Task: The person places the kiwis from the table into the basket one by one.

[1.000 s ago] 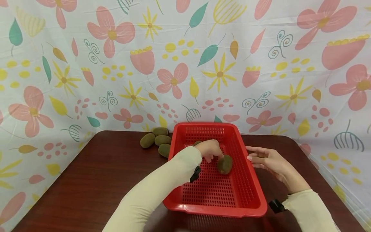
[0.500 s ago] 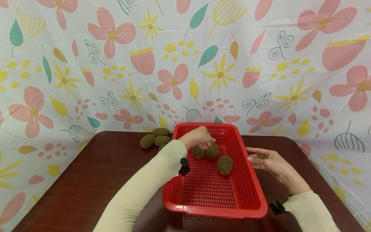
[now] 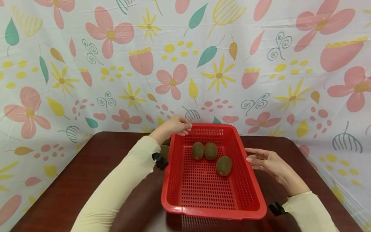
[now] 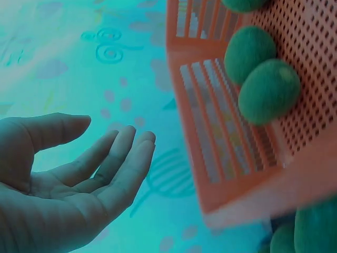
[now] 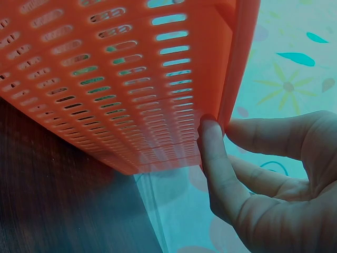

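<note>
My left hand is over the back left corner of the red plastic basket. In the left wrist view its fingers are loosely bent with nothing between them, apart from the basket wall. Three brown kiwis lie inside the basket: one kiwi and a second kiwi side by side, and a third kiwi nearer the right wall. My right hand pinches the lip of the right rim, thumb outside and a finger under it in the right wrist view.
More kiwis, including one kiwi, lie on the dark wooden table left of the basket, partly hidden by my left arm. A flower-printed cloth hangs behind the table. The basket stands with perforated walls and floor.
My left hand has drawn back from the kiwis inside the basket, moving up and left over the back corner. It has let go of a kiwi there. The right hand stays at the rim.
</note>
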Demonstrator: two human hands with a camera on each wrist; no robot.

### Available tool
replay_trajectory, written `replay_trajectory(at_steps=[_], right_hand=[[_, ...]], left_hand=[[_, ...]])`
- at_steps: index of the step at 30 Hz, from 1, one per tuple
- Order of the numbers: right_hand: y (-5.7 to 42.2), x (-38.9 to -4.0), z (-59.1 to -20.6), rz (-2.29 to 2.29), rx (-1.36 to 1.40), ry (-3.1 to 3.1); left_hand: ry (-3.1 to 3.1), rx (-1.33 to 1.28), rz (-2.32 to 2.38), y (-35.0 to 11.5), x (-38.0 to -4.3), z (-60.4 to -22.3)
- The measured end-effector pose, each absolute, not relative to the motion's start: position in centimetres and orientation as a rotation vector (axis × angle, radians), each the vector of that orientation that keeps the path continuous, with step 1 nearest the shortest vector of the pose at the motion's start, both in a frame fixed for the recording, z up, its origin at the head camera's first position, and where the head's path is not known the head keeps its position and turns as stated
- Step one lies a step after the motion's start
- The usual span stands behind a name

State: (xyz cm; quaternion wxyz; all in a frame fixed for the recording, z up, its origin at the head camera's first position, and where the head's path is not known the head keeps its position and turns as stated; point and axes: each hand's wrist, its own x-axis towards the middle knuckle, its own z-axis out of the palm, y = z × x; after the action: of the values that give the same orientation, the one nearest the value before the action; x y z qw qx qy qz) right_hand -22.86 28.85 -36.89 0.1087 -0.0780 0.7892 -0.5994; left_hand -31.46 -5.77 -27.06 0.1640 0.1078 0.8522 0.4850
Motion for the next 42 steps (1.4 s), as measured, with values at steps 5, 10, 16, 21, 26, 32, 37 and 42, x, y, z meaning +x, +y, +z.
replay_trajectory(at_steps=[5, 10, 16, 21, 26, 32, 37, 42], right_hand=[[28.9, -22.8, -36.9, -1.759, -0.225, 2.321], [28.8, -22.7, -36.8, -1.755, -0.214, 2.325], [28.7, -22.6, -36.7, -1.759, -0.193, 2.326], [28.7, -22.7, -36.8, -1.765, -0.198, 2.318], [28.7, -22.7, -36.8, -1.764, -0.197, 2.322], [28.7, -22.7, -36.8, -1.759, -0.198, 2.332], [28.6, -22.7, -36.8, -1.756, -0.201, 2.339], [28.6, -22.6, -36.7, -1.756, -0.203, 2.341]], left_hand=[[2.460, 0.249, 1.439, -8.2, -31.4, -26.7], [2.493, 0.225, 1.469, -10.1, -31.5, -27.0], [2.521, 0.110, 1.511, -11.7, -31.4, -28.5], [2.524, -0.042, 1.548, -13.0, -31.9, -31.0], [2.561, -0.132, 1.503, -14.4, -32.2, -33.4], [2.576, -0.247, 1.373, -15.3, -32.4, -35.9], [2.512, -0.276, 1.400, -15.2, -32.2, -37.0], [2.485, -0.264, 1.415, -14.6, -32.2, -37.7]])
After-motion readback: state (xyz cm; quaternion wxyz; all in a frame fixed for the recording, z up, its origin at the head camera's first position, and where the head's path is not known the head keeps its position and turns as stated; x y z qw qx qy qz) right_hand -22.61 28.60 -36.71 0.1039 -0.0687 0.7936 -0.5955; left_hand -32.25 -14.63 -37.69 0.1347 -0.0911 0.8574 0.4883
